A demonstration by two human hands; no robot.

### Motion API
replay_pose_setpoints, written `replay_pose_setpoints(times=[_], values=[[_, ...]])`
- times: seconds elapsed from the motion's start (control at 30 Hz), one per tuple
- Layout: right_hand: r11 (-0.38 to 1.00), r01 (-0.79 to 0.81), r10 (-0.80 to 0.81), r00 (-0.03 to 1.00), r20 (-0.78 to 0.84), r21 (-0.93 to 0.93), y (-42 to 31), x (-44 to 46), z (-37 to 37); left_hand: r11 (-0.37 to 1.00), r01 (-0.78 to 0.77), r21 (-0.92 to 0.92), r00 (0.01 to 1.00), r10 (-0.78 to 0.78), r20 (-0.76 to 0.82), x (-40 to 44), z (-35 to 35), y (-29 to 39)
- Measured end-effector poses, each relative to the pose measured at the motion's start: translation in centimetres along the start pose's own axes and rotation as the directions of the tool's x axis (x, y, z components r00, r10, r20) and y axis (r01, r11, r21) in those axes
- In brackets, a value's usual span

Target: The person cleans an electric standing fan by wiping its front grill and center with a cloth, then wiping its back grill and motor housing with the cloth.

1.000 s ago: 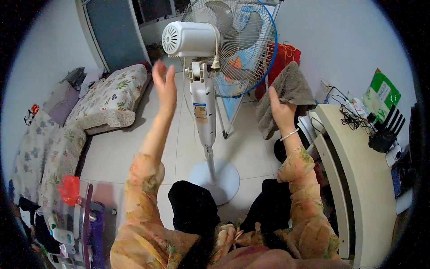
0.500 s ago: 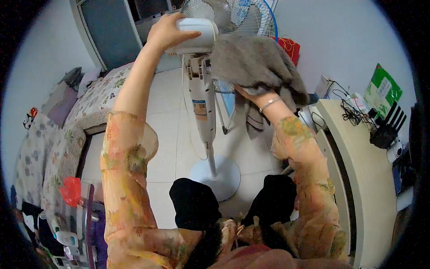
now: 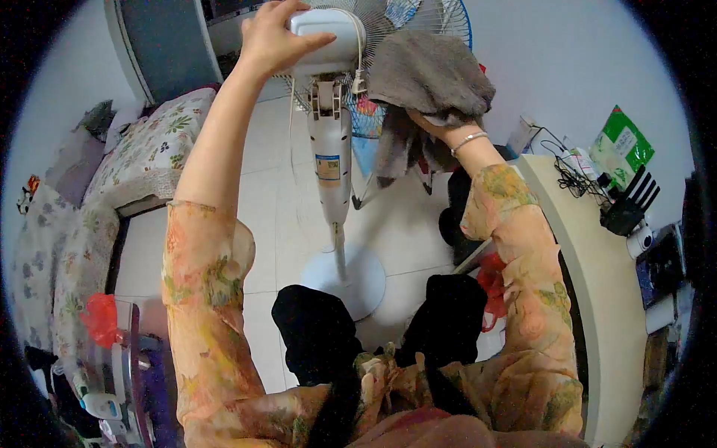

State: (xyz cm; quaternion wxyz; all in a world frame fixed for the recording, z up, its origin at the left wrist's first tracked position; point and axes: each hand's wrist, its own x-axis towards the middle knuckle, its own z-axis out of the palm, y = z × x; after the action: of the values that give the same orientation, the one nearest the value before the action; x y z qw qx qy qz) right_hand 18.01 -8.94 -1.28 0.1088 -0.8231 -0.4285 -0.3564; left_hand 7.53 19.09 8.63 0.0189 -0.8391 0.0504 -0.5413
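Note:
A white standing fan (image 3: pixel 328 138) rises in front of me, its motor housing turned towards me and its wire cage (image 3: pixel 452 19) with a blue rim beyond. My left hand (image 3: pixel 276 41) grips the rear of the white motor housing (image 3: pixel 325 41), thumb across its back and fingers over the top. In my right hand (image 3: pixel 441 131) is a grey-brown towel (image 3: pixel 433 78), draped over the hand against the near side of the cage. Part of the towel hangs below the wrist, and the right fingertips are hidden under it. A power cord with a plug (image 3: pixel 360 81) hangs beside the housing.
The fan's round base (image 3: pixel 366 280) stands on the tiled floor near my knees. A pale desk (image 3: pixel 597 299) on the right carries a black router (image 3: pixel 631 209), cables and a green packet (image 3: pixel 624 142). To the left are a bed with a floral cover (image 3: pixel 160 149) and a red bag (image 3: pixel 103 317).
My right hand has moved up and slightly right with the towel, which is now more bunched over the hand. My left hand keeps its hold on the housing. The whole view has shifted slightly.

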Motion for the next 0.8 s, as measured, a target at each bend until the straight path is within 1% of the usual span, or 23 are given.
replay_pose_setpoints(times=[0.07, 0.17, 0.27, 0.37, 0.4, 0.43, 0.47, 0.5, 0.57, 0.6, 0.63, 0.67, 0.7, 0.8], values=[[0.999, -0.034, 0.034, 0.999, 0.004, -0.011, 1.2, -0.9, -0.3, 0.999, -0.007, -0.043, 1.000, 0.006, -0.025, -0.2, -0.2, 0.2], [0.994, -0.111, 0.111, 0.994, 0.023, -0.023, 3.4, -2.7, -0.8, 0.997, 0.016, -0.080, 1.000, -0.015, 0.020, 0.0, -0.2, -0.2], [0.981, -0.193, 0.195, 0.979, 0.055, -0.034, 6.2, -4.7, -1.5, 0.998, 0.018, -0.055, 1.000, -0.017, 0.020, -0.1, -0.2, 0.0], [0.960, -0.274, 0.278, 0.956, 0.089, -0.056, 9.0, -6.8, -2.1, 0.999, 0.031, -0.011, 0.999, -0.031, -0.039, -0.4, 0.2, 0.3], [0.955, -0.286, 0.293, 0.952, 0.092, -0.080, 9.9, -7.2, -2.1, 0.998, 0.061, -0.024, 0.998, -0.062, -0.025, -0.5, 0.3, 0.4], [0.955, -0.269, 0.279, 0.958, 0.071, -0.123, 10.8, -7.8, -1.9, 0.995, 0.091, -0.037, 0.996, -0.092, -0.012, -0.5, 0.3, 0.5], [0.951, -0.212, 0.221, 0.975, 0.014, -0.225, 12.1, -8.1, -1.6, 0.992, 0.120, -0.049, 0.993, -0.120, -0.002, -0.5, 0.3, 0.5], [0.955, -0.196, 0.191, 0.981, -0.045, -0.222, 11.9, -7.8, -2.2, 0.991, 0.119, -0.053, 0.993, -0.119, 0.006, -0.4, 0.3, 0.4], [0.935, -0.098, 0.048, 0.987, -0.152, -0.341, 11.1, -7.2, -3.0, 0.991, 0.121, -0.058, 0.993, -0.120, 0.019, -0.5, 0.1, 0.1], [0.914, -0.057, -0.026, 0.980, -0.199, -0.403, 9.8, -6.6, -3.8, 0.993, 0.104, -0.063, 0.994, -0.105, -0.010, -0.5, 0.2, 0.1], [0.905, -0.029, -0.076, 0.970, -0.229, -0.424, 8.5, -5.6, -4.5, 0.994, 0.085, -0.069, 0.995, -0.088, -0.038, -0.6, 0.1, 0.0], [0.917, -0.006, -0.091, 0.970, -0.224, -0.398, 7.0, -4.0, -4.7, 0.995, 0.065, -0.074, 0.996, -0.070, -0.061, -0.7, 0.2, 0.0], [0.940, 0.016, -0.090, 0.975, -0.204, -0.341, 5.3, -2.4, -4.8, 0.994, 0.080, -0.069, 0.995, -0.084, -0.061, -0.7, 0.2, 0.2], [0.987, 0.049, -0.063, 0.994, -0.085, -0.154, 0.7, 3.2, -4.6, 0.991, 0.118, -0.067, 0.992, -0.120, -0.040, -0.7, -0.3, 0.7]])
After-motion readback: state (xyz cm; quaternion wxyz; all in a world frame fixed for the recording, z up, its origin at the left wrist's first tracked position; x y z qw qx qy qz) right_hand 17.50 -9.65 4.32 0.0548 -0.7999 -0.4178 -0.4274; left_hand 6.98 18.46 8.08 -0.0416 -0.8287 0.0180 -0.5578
